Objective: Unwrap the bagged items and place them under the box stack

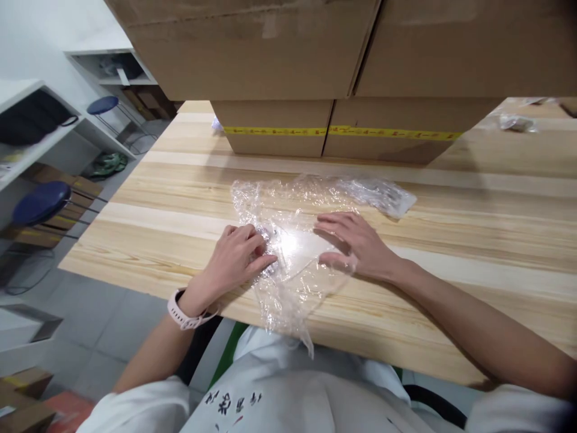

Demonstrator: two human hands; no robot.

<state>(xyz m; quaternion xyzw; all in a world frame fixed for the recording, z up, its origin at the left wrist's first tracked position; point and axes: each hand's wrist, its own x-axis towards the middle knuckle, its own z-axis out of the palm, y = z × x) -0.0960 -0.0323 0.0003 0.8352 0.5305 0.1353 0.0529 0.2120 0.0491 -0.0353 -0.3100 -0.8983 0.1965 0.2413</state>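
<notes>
A crinkled sheet of clear plastic film (288, 300) lies spread on the table, its lower end hanging over the front edge. Near its middle is a pale flat patch (302, 243) with strong glare; whether this is a separate item I cannot tell. My left hand (238, 255) has its fingers curled on the bunched left part of the film, and a pink band circles that wrist. My right hand (356, 246) rests at the film's right side, thumb and fingers apart. Just beyond it lies a clear plastic packet (387, 197), its contents hard to make out.
Cardboard boxes (279, 129) with yellow tape stand stacked at the back of the wooden table (148, 222), the upper ones overhanging toward me. Another small clear packet (518, 123) lies far right. Blue stools (42, 201) and white shelves stand left of the table.
</notes>
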